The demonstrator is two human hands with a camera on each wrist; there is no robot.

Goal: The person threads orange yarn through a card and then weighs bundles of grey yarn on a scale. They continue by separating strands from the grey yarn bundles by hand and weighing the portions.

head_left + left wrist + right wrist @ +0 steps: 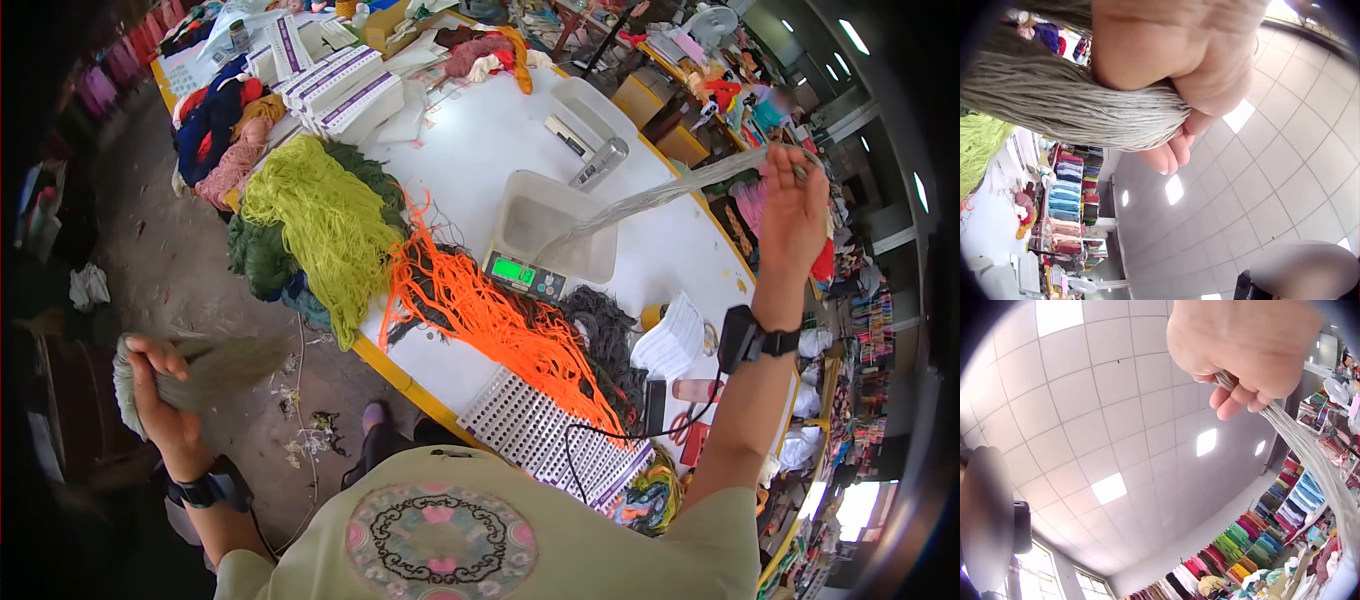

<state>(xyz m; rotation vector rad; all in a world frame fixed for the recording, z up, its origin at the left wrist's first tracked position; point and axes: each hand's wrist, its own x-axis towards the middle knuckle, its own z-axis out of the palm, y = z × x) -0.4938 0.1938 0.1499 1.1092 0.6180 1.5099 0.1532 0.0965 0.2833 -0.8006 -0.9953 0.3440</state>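
Observation:
Raised over the floor at the left, my left hand [168, 405] grips a thick hank of grey yarn [235, 362]. Its loop bends round the fingers in the left wrist view, where the yarn [1104, 115] hangs off to one side. On the far right my right hand [795, 215] is lifted above the table with its fingers curled round a thinner bundle of grey strands [680, 190]. That bundle slopes down into a clear plastic tub [606, 262]. Under the tub is a digital scale [514, 271] with a lit green display.
Orange yarn [480, 318] and dark grey yarn [605, 325] lie before the scale, yellow-green yarn [310, 205] at the table's left edge. A perforated white board [540, 440] is near my body. Stacked white boxes [345, 90] stand at the back. A black cable [640, 437] hangs from my right wrist.

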